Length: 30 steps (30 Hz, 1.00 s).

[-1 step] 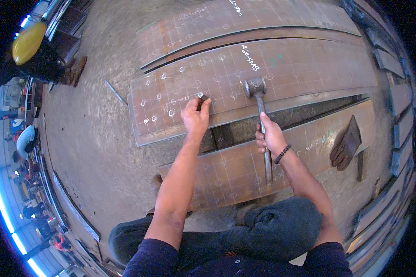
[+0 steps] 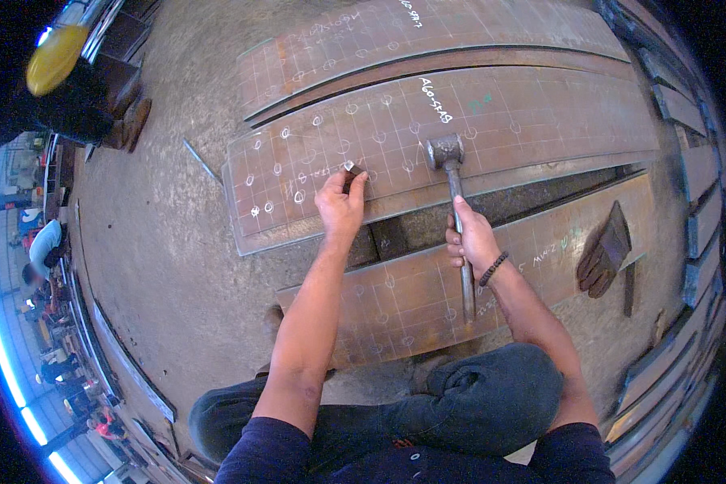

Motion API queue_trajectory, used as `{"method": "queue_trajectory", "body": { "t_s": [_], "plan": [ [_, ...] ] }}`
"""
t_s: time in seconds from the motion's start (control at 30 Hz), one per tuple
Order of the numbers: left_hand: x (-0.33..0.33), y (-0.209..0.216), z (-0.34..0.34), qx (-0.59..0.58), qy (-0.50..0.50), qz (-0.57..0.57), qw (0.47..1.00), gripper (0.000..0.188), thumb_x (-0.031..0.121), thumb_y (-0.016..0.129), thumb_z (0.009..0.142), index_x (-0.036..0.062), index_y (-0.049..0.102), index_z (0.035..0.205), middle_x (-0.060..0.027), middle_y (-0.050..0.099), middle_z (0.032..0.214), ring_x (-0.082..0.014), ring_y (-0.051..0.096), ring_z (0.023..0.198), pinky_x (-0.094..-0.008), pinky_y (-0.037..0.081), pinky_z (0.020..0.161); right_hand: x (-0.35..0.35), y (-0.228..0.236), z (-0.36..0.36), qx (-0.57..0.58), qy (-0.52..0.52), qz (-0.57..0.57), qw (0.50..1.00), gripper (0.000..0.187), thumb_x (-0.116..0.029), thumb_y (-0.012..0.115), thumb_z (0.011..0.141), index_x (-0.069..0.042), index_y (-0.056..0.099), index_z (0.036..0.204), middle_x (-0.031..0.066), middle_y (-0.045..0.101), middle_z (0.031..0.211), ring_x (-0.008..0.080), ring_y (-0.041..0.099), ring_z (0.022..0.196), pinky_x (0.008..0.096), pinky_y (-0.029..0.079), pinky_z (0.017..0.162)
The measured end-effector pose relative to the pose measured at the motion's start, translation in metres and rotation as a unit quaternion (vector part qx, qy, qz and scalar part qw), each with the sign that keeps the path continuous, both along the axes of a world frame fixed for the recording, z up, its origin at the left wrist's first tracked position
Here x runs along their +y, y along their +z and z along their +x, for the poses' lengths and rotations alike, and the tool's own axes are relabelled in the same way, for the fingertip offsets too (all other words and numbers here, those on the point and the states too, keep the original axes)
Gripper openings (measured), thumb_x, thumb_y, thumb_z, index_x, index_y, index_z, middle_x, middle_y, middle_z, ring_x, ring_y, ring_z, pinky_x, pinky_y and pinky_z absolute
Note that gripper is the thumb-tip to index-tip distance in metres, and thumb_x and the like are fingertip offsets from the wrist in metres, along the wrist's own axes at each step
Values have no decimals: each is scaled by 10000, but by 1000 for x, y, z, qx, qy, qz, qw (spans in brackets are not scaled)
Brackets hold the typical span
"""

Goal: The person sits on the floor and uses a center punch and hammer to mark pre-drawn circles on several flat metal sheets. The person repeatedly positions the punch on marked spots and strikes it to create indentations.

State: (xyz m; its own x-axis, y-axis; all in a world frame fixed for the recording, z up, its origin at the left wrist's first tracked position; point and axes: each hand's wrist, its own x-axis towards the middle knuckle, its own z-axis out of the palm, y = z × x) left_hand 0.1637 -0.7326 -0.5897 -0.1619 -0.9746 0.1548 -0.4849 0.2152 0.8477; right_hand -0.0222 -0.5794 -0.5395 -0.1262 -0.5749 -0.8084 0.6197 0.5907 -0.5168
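My left hand [image 2: 341,207] is closed in a pinch on a short dark metal piece [image 2: 354,170] with a bright, shiny end. That piece is over the middle steel plate [image 2: 540,113], which bears scribed lines and white chalk circles; whether it touches the surface I cannot tell. My right hand [image 2: 473,235] is wrapped round the handle of a sledgehammer [image 2: 445,152], thumb along the shaft. The hammer's head is over the same plate, to the right of the metal piece. Its handle end reaches back over the nearer steel plate [image 2: 427,298].
A dark work glove [image 2: 605,252] lies on the nearer plate's right end. Another marked plate [image 2: 460,32] lies at the far side. Stacked steel pieces [image 2: 698,161] line the right. A thin rod [image 2: 202,160] lies on the floor. A person in a yellow helmet [image 2: 56,60] is at far left.
Both hands, the metal piece and the hammer stay almost where they were. The person in the yellow helmet appears slightly shifted at the upper left.
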Motion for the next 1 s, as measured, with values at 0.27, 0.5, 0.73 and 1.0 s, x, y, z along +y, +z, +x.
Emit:
{"method": "queue_trajectory", "body": {
  "t_s": [0.27, 0.5, 0.73, 1.0],
  "plan": [
    [-2, -1, 0, -6, -3, -3, 1000, 189, 163, 733, 812, -8, 676, 867, -153, 666, 772, -247, 651, 681, -350, 499, 647, -2, 1, 0, -7, -2, 1, 1000, 454, -574, 451, 952, -142, 430, 814, -41, 345, 538, 85, 322, 389, 269, 289, 349],
    [-2, 1, -1, -19, 0, 13, 1000, 198, 172, 738, 813, -9, 681, 873, -143, 673, 783, -232, 652, 683, -341, 506, 648, -2, 3, 1, 2, 0, 4, 1000, 455, -593, 452, 946, -158, 445, 812, -57, 333, 557, 56, 291, 403, 243, 281, 368],
    [-3, -2, -1, -9, 1, 7, 1000, 197, 182, 739, 815, -1, 689, 871, -139, 680, 763, -223, 654, 668, -340, 509, 648, -2, 4, 1, 13, 5, 7, 1000, 457, -598, 457, 942, -160, 446, 815, -60, 336, 559, 54, 290, 405, 243, 283, 372],
    [-3, 6, -1, -39, 6, 37, 999, 213, 192, 740, 817, -3, 697, 890, -133, 695, 777, -204, 664, 690, -332, 515, 663, -2, 5, 1, -2, -2, 8, 1000, 454, -596, 460, 943, -159, 445, 819, -61, 338, 560, 51, 292, 405, 240, 283, 371]
  ]
}}
